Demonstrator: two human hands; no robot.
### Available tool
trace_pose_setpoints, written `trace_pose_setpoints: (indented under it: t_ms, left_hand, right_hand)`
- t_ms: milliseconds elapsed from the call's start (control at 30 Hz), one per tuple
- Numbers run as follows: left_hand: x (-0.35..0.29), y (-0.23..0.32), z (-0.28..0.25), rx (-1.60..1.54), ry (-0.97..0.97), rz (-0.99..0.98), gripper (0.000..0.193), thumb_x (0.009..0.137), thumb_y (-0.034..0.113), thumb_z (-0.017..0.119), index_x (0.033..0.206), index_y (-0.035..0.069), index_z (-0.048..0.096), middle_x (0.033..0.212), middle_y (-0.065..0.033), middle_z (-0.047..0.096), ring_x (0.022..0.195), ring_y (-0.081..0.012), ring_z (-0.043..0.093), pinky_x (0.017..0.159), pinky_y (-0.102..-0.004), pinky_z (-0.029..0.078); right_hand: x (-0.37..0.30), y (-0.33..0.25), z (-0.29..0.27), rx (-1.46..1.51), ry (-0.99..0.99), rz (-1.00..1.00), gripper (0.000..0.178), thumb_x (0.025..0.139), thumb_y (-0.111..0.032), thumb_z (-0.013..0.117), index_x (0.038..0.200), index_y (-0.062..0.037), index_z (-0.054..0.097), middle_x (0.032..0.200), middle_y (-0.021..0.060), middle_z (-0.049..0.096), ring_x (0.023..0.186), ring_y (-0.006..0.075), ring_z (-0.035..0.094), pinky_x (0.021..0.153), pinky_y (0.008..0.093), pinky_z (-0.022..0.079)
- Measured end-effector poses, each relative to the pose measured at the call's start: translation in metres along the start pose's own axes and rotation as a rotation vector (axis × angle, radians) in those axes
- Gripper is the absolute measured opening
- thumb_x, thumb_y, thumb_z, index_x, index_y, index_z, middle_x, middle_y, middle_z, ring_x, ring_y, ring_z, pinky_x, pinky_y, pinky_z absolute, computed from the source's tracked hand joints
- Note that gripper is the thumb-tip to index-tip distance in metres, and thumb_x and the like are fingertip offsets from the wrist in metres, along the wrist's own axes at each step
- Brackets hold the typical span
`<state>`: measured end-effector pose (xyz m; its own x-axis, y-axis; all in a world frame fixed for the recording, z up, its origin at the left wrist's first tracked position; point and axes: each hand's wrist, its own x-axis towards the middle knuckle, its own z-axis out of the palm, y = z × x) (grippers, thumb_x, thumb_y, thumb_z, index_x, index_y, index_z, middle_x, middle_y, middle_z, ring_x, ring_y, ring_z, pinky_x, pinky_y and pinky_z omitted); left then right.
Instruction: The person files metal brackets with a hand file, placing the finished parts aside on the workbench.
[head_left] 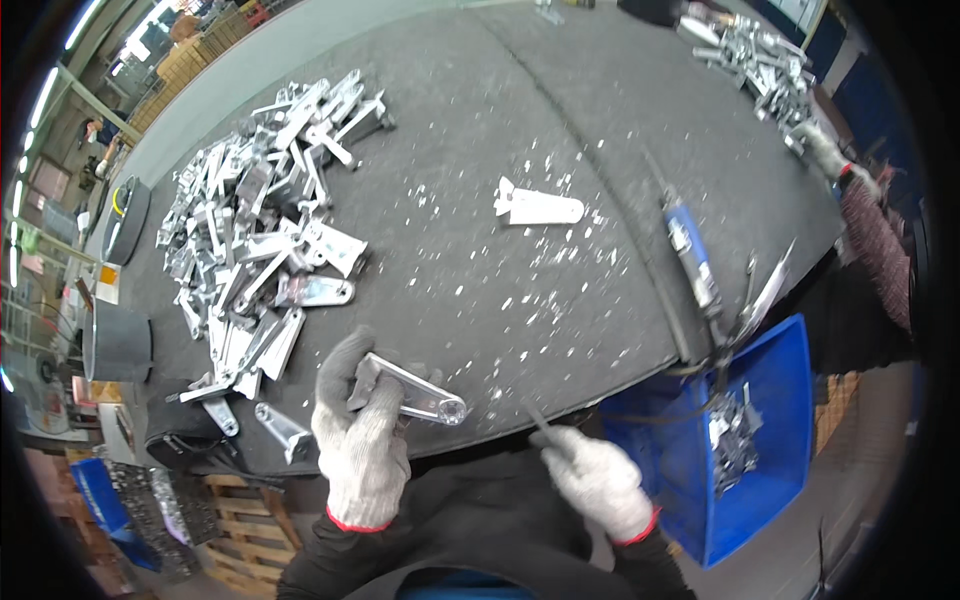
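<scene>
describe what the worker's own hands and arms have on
The left hand and right hand wear off-white knit gloves with red cuff edges; the left glove shows grey on its fingers. The sleeves are black or very dark, without visible markings.

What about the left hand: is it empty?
No, the gloved left hand holds a silver bracket.

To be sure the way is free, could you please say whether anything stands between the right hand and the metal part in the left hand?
Nothing visible does: between the right hand, holding a thin tool, and the metal part in the left hand, only scattered chips show on the tabletop.
</scene>
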<state>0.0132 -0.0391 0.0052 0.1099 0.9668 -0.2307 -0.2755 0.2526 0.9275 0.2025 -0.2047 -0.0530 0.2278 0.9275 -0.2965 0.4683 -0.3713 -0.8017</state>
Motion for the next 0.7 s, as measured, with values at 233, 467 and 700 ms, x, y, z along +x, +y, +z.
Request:
trace_pose_setpoints:
  t_ms: [233,467,700]
  left_hand:
    - [0.057,-0.024,0.084,-0.186,-0.216,-0.211,0.062,0.103,-0.002,0.066,0.160,0.001,0.043,0.146,-0.0182,0.057,0.128,-0.0313,0.067,0.106,-0.0514,0.060]
    - [0.084,0.003,0.020,1.120,-0.113,0.652,0.045,0.088,0.004,0.077,0.133,0.009,0.070,0.127,-0.0140,0.073,0.118,-0.0311,0.072,0.098,-0.0416,0.059]
    - [0.122,0.037,-0.068,2.060,-0.135,0.833,0.048,0.086,0.010,0.069,0.134,0.011,0.066,0.140,-0.0057,0.066,0.134,-0.0305,0.059,0.106,-0.0478,0.051]
  right_hand:
    - [0.013,-0.016,-0.023,-0.317,-0.180,-0.070,0.033,0.104,-0.029,0.067,0.135,-0.0159,0.070,0.086,0.0161,0.077,0.072,0.0383,0.076,0.064,0.0507,0.060]
    - [0.036,-0.016,-0.038,-0.295,-0.162,-0.278,0.027,0.105,-0.028,0.067,0.127,-0.0144,0.074,0.095,0.0141,0.078,0.081,0.0347,0.076,0.069,0.0463,0.062]
    - [0.046,-0.034,-0.048,-0.378,-0.225,-0.211,0.026,0.102,-0.036,0.072,0.118,-0.0162,0.078,0.085,0.0127,0.077,0.077,0.0343,0.077,0.069,0.0458,0.061]
